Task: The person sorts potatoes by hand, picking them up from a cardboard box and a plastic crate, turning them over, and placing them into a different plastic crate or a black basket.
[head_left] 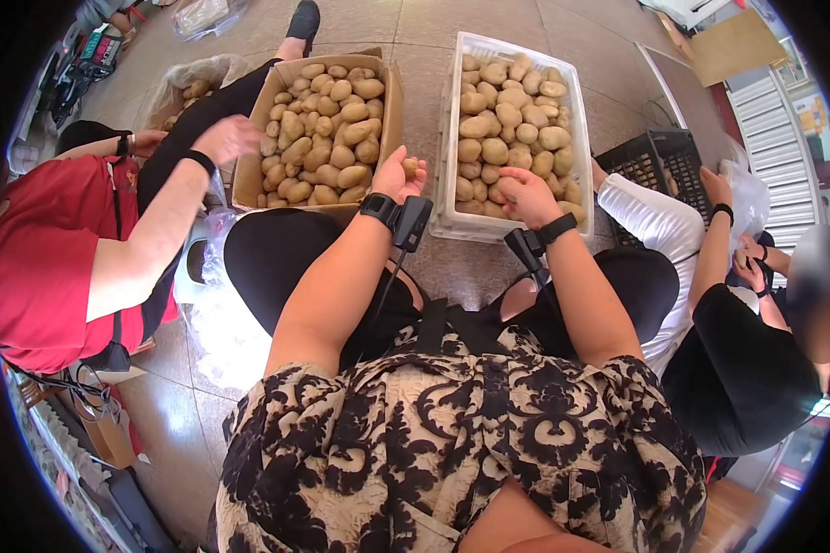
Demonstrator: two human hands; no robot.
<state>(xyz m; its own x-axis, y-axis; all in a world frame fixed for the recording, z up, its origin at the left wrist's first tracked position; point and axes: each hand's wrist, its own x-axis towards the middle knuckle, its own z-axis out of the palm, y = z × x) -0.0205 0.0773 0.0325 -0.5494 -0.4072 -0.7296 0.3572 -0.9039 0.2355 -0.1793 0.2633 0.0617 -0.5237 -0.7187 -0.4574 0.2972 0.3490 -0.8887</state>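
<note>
My left hand (398,178) is curled around a potato (410,168), over the gap between a cardboard box and a white plastic crate. The cardboard box (392,106) is full of potatoes (326,124). More potatoes (512,120) fill the white plastic crate (581,138). Above the crate's near end is my right hand (527,198), its thumb and fingers bent together close to the potatoes. Whatever lies between those fingertips is hidden. Each of my wrists wears a black strap with a small device.
On the left, a person in a red top (55,249) stretches a hand (229,140) to the box. To the right sits a person in black (738,369), beside a black crate (655,152). A plastic bag (226,323) lies by my left knee.
</note>
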